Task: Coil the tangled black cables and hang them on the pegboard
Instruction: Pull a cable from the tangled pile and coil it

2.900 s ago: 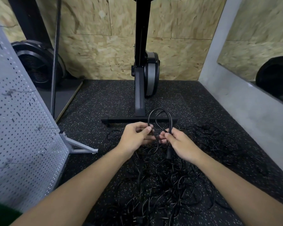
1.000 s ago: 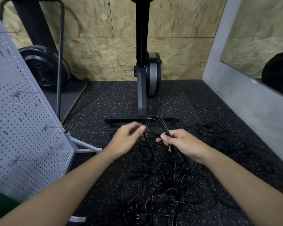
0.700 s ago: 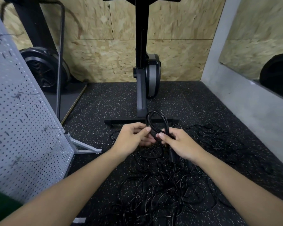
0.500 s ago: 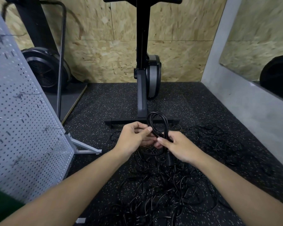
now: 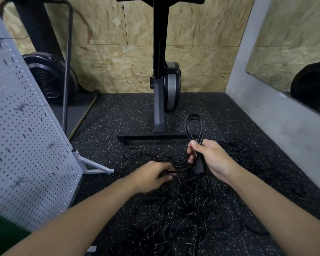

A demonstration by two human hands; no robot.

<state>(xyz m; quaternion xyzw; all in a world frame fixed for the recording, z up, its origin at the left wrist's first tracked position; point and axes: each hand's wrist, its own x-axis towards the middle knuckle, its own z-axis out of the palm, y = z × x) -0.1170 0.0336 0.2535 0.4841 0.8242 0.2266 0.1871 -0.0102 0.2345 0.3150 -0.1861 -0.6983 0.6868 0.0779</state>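
A tangle of black cables (image 5: 188, 213) lies spread on the speckled rubber floor in front of me. My right hand (image 5: 209, 157) grips a small coil of black cable (image 5: 194, 126) whose loops stand up above the fist; a plug (image 5: 199, 166) hangs below it. My left hand (image 5: 151, 175) is lower and to the left, down at the tangle, its fingers pinching a strand of cable that runs toward the coil. The grey pegboard (image 5: 20, 137) with thin wire hooks stands slanted at the left.
An exercise machine's black post and floor bar (image 5: 159, 135) stand just beyond the cables. A black fan wheel (image 5: 50, 78) sits at the back left. A grey concrete ledge (image 5: 277, 122) runs along the right. The pegboard's white foot (image 5: 92, 166) juts onto the floor.
My left hand has let go of the coil and dropped left and down to the tangle. My right hand has moved right with the coil, lifted slightly.
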